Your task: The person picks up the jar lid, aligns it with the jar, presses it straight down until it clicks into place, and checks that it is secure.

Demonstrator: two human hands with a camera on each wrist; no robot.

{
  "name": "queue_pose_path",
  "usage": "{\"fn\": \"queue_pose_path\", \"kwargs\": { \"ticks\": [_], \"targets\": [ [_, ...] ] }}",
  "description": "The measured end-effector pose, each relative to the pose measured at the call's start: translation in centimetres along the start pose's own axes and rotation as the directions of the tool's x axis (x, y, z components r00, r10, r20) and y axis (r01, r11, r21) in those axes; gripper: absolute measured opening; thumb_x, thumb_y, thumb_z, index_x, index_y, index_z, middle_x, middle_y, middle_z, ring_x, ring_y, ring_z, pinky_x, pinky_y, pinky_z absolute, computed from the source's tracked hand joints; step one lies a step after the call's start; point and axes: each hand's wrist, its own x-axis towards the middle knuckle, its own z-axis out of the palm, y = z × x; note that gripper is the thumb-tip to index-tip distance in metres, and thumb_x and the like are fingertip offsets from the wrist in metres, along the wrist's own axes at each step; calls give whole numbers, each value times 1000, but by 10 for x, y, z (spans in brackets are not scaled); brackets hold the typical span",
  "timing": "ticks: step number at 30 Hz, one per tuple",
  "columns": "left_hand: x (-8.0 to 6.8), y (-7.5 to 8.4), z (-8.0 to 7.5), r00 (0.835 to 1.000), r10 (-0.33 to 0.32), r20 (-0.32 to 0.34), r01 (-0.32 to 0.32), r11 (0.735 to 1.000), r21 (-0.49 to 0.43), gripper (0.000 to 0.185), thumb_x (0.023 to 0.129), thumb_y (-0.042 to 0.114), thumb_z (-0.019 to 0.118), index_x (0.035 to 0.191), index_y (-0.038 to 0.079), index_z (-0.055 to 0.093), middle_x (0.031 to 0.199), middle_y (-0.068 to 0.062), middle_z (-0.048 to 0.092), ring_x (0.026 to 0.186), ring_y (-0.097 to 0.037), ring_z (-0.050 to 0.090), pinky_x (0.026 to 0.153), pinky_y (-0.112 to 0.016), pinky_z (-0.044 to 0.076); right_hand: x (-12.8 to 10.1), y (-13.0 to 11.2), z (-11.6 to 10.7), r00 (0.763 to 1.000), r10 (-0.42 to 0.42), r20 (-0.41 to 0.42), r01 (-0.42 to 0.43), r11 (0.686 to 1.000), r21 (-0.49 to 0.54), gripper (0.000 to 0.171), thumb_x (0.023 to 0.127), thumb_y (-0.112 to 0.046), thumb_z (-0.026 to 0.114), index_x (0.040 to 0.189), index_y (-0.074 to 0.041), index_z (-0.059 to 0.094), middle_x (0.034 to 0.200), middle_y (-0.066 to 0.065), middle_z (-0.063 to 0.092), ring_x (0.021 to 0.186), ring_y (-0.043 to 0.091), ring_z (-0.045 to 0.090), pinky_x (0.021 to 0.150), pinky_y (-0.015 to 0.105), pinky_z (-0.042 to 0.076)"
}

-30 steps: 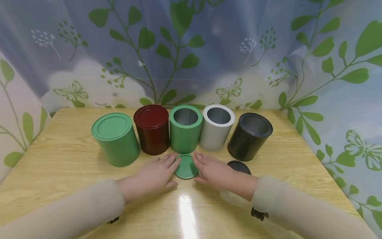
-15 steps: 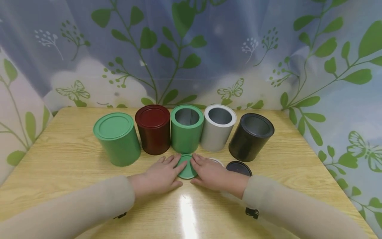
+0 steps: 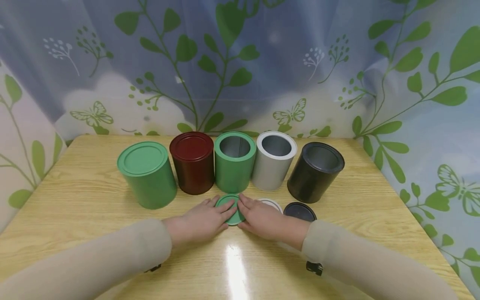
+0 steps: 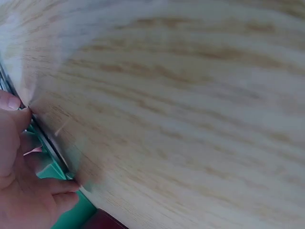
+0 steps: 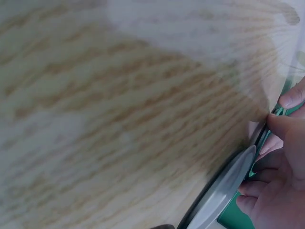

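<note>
A round green lid [image 3: 234, 218] lies on the wooden table in front of the open green can [image 3: 234, 173]. My left hand [image 3: 204, 218] rests its fingers on the lid's left side, fingertips reaching over its top. From the right, my right hand [image 3: 260, 216] touches the same lid with outstretched fingers. Both wrist views show fingers and thumb at the lid's rim, partly hidden. Beside my right hand lies a white lid [image 3: 273, 203], partly covered by it, and then a black lid [image 3: 300, 211].
Behind the lids stands a row of cans: a lidded green can [image 3: 150, 183], a lidded dark red can [image 3: 193, 173], the open green can, an open white can [image 3: 271, 173] and a black can [image 3: 313, 181]. A leaf-patterned curtain [image 3: 240, 62] hangs behind the table [image 3: 75, 200].
Both hands have drawn closer together over the green lid. The lid has slid slightly left in the last half second, and more of the white lid shows.
</note>
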Motion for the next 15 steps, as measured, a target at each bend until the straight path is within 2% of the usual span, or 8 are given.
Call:
{"fn": "queue_pose_path", "kwargs": {
  "ticks": [8, 12, 15],
  "targets": [
    [-2, -2, 0, 999, 38, -27, -37, 997, 67, 52, 100, 39, 37, 146, 14, 34, 151, -3, 27, 132, -40, 30, 103, -46, 34, -3, 1, 0, 998, -43, -36, 44, 999, 9, 59, 95, -32, 54, 136, 9, 41, 143, 26, 34, 126, 34, 41, 100, 39, 39],
    [-7, -4, 0, 990, 78, -114, -72, 996, 60, 51, 100, 36, 40, 143, 9, 39, 148, -8, 33, 130, -41, 33, 102, -48, 35, -7, 2, -5, 995, -65, -70, 67, 997, 24, 59, 96, -33, 52, 136, 9, 40, 143, 26, 34, 127, 33, 41, 99, 40, 40],
    [-11, -6, -2, 972, 108, -208, -98, 993, 59, 51, 99, 34, 44, 140, 5, 42, 145, -11, 37, 128, -42, 36, 102, -47, 35, -11, 2, -13, 991, -80, -104, 84, 996, 33, 60, 96, -34, 52, 137, 8, 40, 143, 25, 34, 127, 32, 41, 98, 39, 40]
  ]
}}
